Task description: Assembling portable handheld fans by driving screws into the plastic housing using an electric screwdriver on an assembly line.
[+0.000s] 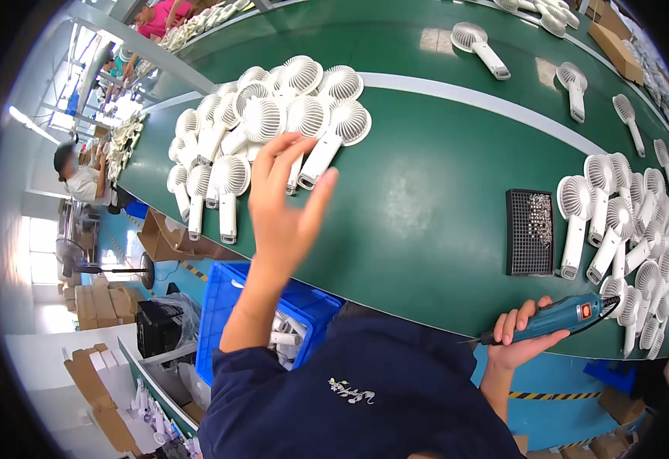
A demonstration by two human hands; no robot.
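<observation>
My left hand (285,210) reaches over the green table with its fingers apart and nothing visible in them. Just beyond its fingertips lies a heap of white handheld fans (263,118) with round ribbed heads. One fan (325,149) at the heap's right edge is nearest to the fingers. At the lower right, my right hand (514,336) is wrapped round a teal electric screwdriver (552,319), its thin bit pointing left. A black tray (531,233) of small silvery screws rests on the table above that hand.
Another pile of white fans (621,218) covers the table's right end. Beyond a pale rail (487,98), single fans (481,52) lie along a green belt. A blue crate (220,306) holding white parts stands below the near edge. Other people (82,176) work at the far left.
</observation>
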